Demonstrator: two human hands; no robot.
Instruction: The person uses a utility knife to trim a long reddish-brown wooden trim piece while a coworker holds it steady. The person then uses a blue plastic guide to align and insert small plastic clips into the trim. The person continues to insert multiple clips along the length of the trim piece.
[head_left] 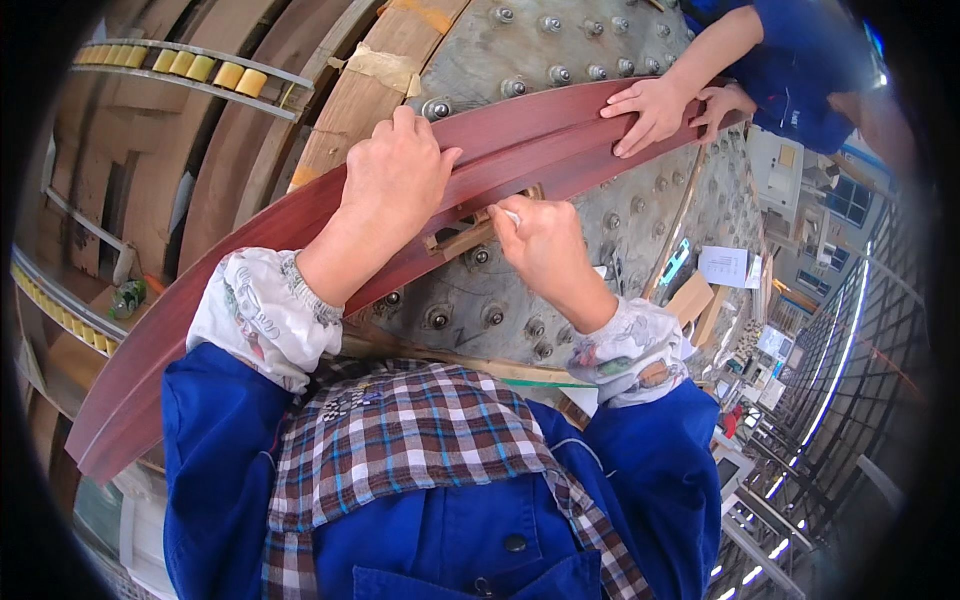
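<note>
A long reddish-brown wooden board (540, 130) with a lengthwise ridge stretches from lower left to upper right across a metal table. My left hand (400, 175) is closed over its far edge, fingers curled and partly hidden. My right hand (545, 240) is closed in a pinch at the near side of the board, beside a rectangular cut-out with pale wood pieces (465, 238) around it. What its fingers pinch is mostly hidden; only a small whitish bit shows by the thumb.
At upper right, a co-worker's hands (650, 112) lie on the board's far end. Steel ball rollers (560, 74) stud the table (470, 65). Papers (722, 265) and a cyan tool (676, 260) are at right. Wooden planks (225, 120) and yellow-wheeled roller rails (200, 70) stand at left.
</note>
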